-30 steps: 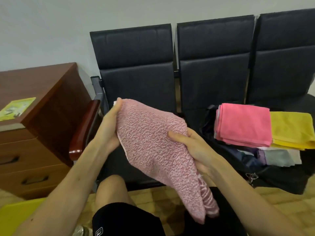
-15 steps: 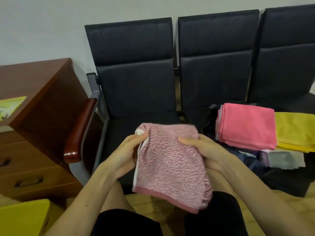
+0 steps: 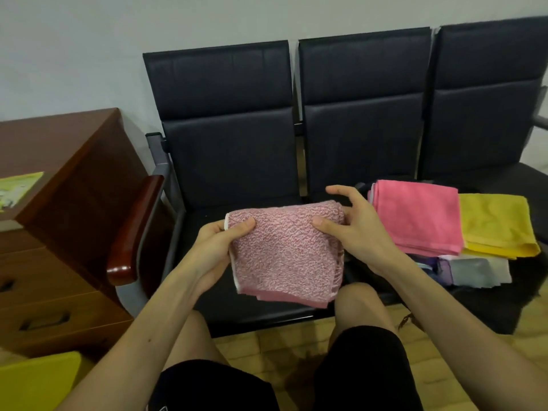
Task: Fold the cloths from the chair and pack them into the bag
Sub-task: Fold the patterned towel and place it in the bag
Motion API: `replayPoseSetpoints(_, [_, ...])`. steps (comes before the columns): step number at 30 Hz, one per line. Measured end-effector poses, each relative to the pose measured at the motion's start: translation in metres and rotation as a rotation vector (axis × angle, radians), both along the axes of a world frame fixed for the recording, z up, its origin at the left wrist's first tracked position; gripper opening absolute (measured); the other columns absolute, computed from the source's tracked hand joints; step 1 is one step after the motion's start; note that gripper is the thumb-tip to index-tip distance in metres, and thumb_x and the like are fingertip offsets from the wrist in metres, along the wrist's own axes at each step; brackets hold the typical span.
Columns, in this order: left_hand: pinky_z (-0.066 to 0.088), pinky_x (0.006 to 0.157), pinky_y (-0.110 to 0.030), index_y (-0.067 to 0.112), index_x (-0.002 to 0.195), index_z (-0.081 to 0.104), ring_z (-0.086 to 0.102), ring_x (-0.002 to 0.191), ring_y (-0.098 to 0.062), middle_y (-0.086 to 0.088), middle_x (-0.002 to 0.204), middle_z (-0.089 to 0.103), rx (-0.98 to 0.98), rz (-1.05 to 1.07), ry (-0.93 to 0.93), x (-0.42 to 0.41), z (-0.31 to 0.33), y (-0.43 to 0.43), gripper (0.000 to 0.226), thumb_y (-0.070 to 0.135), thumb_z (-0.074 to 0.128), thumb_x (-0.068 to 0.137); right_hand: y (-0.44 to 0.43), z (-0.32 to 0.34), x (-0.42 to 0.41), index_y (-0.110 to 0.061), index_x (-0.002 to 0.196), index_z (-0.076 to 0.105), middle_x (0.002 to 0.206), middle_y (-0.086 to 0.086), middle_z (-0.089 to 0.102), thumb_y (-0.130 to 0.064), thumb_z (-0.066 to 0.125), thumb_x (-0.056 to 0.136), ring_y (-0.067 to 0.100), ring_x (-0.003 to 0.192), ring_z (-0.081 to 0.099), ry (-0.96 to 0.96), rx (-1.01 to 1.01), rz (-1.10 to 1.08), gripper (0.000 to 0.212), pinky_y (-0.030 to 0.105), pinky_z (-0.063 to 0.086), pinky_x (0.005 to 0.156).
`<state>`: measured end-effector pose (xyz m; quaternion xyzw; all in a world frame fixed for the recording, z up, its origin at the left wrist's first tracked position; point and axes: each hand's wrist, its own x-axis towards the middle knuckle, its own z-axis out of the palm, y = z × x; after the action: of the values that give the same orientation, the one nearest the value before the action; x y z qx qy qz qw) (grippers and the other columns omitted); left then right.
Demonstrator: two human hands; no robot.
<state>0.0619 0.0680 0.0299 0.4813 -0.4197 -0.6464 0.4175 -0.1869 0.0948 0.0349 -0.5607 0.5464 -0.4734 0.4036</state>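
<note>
A folded pale pink textured cloth [image 3: 286, 253] is held above the leftmost seat of the black chair row [image 3: 231, 161]. My left hand [image 3: 221, 247] grips its left edge, thumb on top. My right hand [image 3: 355, 229] pinches its right edge with the thumb on top, and the forefinger is lifted free. To the right, a bright pink folded cloth [image 3: 418, 216] and a yellow folded cloth [image 3: 498, 225] lie stacked on grey and purple cloths [image 3: 474, 271], over a dark bag [image 3: 486, 307] on the middle seat.
A brown wooden drawer cabinet [image 3: 59, 232] stands at the left with a yellow-green paper [image 3: 17, 188] on top. The chair's red-brown armrest [image 3: 133, 229] lies between cabinet and seat. My bare knees and black shorts are below. A yellow object [image 3: 35, 381] sits bottom left.
The pink cloth went from hanging long and diagonal to a compact folded rectangle. Both hands have carried it forward over the left seat.
</note>
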Motion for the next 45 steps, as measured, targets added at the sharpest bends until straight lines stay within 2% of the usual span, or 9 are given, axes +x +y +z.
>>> replayPoseSetpoints(9, [0.058, 0.082, -0.033, 0.004, 0.107, 0.071, 0.072, 0.097, -0.024, -0.012, 0.104, 0.075, -0.141, -0.079, -0.017, 0.002, 0.017, 0.015, 0.036, 0.008, 0.074, 0.071, 0.011, 0.009, -0.014, -0.024, 0.110, 0.066, 0.108, -0.008, 0.069, -0.021, 0.085, 0.073, 0.010, 0.100, 0.066, 0.286, -0.087, -0.040, 0.042, 0.037, 0.057, 0.089])
replayPoseSetpoints(13, [0.057, 0.077, -0.026, 0.014, 0.099, 0.074, 0.071, 0.097, -0.015, -0.003, 0.102, 0.076, -0.342, -0.028, -0.185, -0.004, 0.024, 0.023, 0.027, 0.004, 0.077, 0.073, 0.016, 0.016, -0.020, -0.027, 0.107, 0.067, 0.105, -0.011, 0.068, -0.025, 0.082, 0.078, 0.006, 0.097, 0.065, 0.366, -0.127, -0.065, 0.032, 0.033, 0.056, 0.084])
replayPoseSetpoints(18, [0.047, 0.096, -0.027, 0.032, 0.095, 0.071, 0.050, 0.119, -0.005, 0.003, 0.130, 0.052, -0.658, 0.084, -0.487, -0.012, 0.031, 0.021, 0.022, 0.015, 0.078, 0.082, 0.025, 0.025, -0.030, -0.022, 0.104, 0.069, 0.091, -0.013, 0.068, -0.026, 0.073, 0.087, -0.010, 0.072, 0.063, 0.347, -0.140, -0.040, 0.018, 0.012, 0.047, 0.059])
replayPoseSetpoints(22, [0.046, 0.102, -0.035, 0.034, 0.107, 0.069, 0.051, 0.128, -0.012, 0.010, 0.139, 0.052, -0.779, -0.028, -0.486, -0.024, 0.045, 0.027, 0.025, 0.018, 0.072, 0.088, 0.035, 0.035, -0.045, -0.023, 0.101, 0.069, 0.095, -0.009, 0.070, -0.026, 0.066, 0.092, -0.009, 0.075, 0.063, 0.310, -0.122, 0.006, 0.010, 0.016, 0.047, 0.068])
replayPoseSetpoints(25, [0.058, 0.085, -0.030, 0.024, 0.112, 0.068, 0.070, 0.103, -0.013, 0.005, 0.111, 0.073, -0.794, -0.068, -0.312, -0.044, 0.058, 0.038, 0.021, 0.014, 0.063, 0.094, 0.044, 0.041, -0.061, -0.020, 0.101, 0.070, 0.095, -0.009, 0.071, -0.030, 0.063, 0.092, 0.001, 0.089, 0.065, 0.084, -0.083, 0.066, 0.015, 0.020, 0.051, 0.078])
replayPoseSetpoints(29, [0.057, 0.079, -0.024, 0.023, 0.118, 0.064, 0.070, 0.099, -0.012, 0.009, 0.109, 0.072, -0.806, -0.146, -0.277, -0.082, 0.064, 0.043, 0.021, 0.021, 0.056, 0.099, 0.064, 0.017, -0.072, -0.022, 0.097, 0.075, 0.097, -0.005, 0.076, -0.056, 0.084, 0.059, 0.016, 0.093, 0.071, -0.615, 0.035, 0.058, 0.053, 0.025, 0.056, 0.071])
replayPoseSetpoints(32, [0.057, 0.080, -0.025, 0.029, 0.123, 0.058, 0.070, 0.101, -0.009, 0.014, 0.111, 0.071, -0.714, -0.294, -0.291, -0.112, 0.054, 0.038, 0.031, 0.025, 0.064, 0.093, 0.084, -0.023, -0.073, -0.017, 0.107, 0.071, 0.108, 0.009, 0.075, -0.043, 0.095, 0.045, 0.021, 0.095, 0.073, -0.724, 0.201, 0.078, 0.071, 0.028, 0.059, 0.072])
replayPoseSetpoints(38, [0.053, 0.092, -0.022, 0.026, 0.143, 0.037, 0.061, 0.120, -0.009, 0.012, 0.127, 0.064, -0.562, -0.645, -0.328, -0.179, 0.005, 0.021, 0.074, 0.009, 0.076, 0.084, 0.097, -0.062, -0.133, -0.010, 0.120, 0.063, 0.112, 0.008, 0.074, -0.020, 0.064, 0.090, 0.023, 0.101, 0.071, -0.666, 0.220, -0.243, 0.031, 0.028, 0.058, 0.077])
replayPoseSetpoints(45, [0.052, 0.100, -0.030, 0.030, 0.140, 0.040, 0.060, 0.118, -0.005, 0.008, 0.128, 0.062, -0.452, -0.668, -0.295, -0.315, -0.039, -0.017, 0.076, 0.011, 0.082, 0.080, 0.088, -0.060, -0.264, -0.015, 0.112, 0.065, 0.108, 0.003, 0.073, -0.027, 0.069, 0.090, 0.015, 0.092, 0.072, -0.220, 0.116, -0.541, 0.026, 0.026, 0.056, 0.074])
